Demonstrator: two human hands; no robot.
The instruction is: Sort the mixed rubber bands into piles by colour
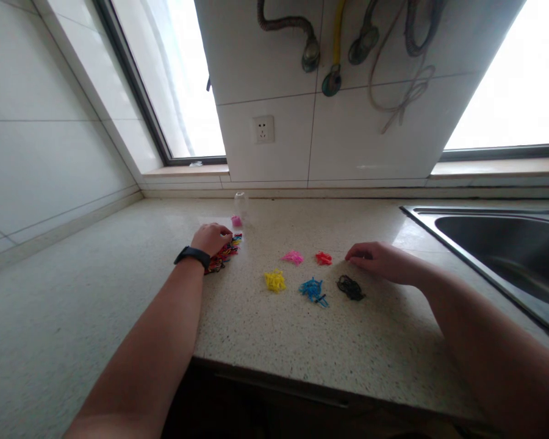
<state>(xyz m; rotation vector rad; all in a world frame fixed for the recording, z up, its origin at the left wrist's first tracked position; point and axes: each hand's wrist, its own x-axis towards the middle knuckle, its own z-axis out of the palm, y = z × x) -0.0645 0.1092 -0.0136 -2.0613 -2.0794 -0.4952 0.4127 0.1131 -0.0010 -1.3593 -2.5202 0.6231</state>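
Observation:
My left hand [211, 238], with a black band on its wrist, rests curled on a mixed heap of coloured rubber bands [226, 250]; its fingers are closed on the heap. My right hand [379, 259] lies on the counter just right of a small red pile [322, 258], fingers curled low and pinched together. Sorted piles lie between the hands: pink [293, 257], yellow [275, 280], blue [313, 289] and black [350, 287].
A small clear jar [240, 202] with a pink lid [236, 221] beside it stands behind the heap. A steel sink [498, 244] is set into the speckled counter [302, 341] at the right. Tiled wall, socket [264, 129] and hoses are behind.

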